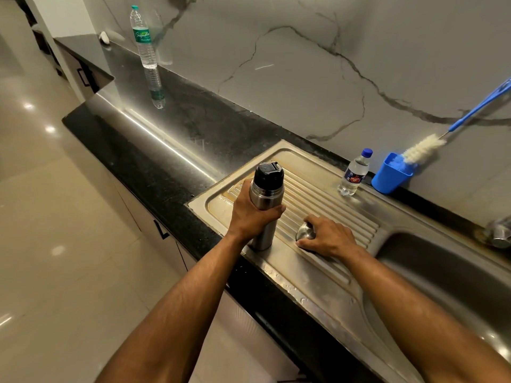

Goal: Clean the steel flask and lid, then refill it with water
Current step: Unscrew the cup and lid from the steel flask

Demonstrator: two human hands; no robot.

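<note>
flask (pixel 265 205) gripped upright by left hand (pixel 250 214) w/ black stopper on, steel cap (pixel 305 231) grasped by right hand (pixel 327 237) on drainboard (pixel 326 189); cleaning & refill prob. all left.

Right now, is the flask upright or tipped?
Upright: the flask stands on the drainboard, black stopper on top, gripped by the left hand.

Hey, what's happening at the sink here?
A person stands at a kitchen sink. Their left hand grips a steel flask standing upright on the draining board, its black stopper still on. Their right hand holds the steel lid cup down on the board. A bottle brush waits in a blue cup nearby.
</note>
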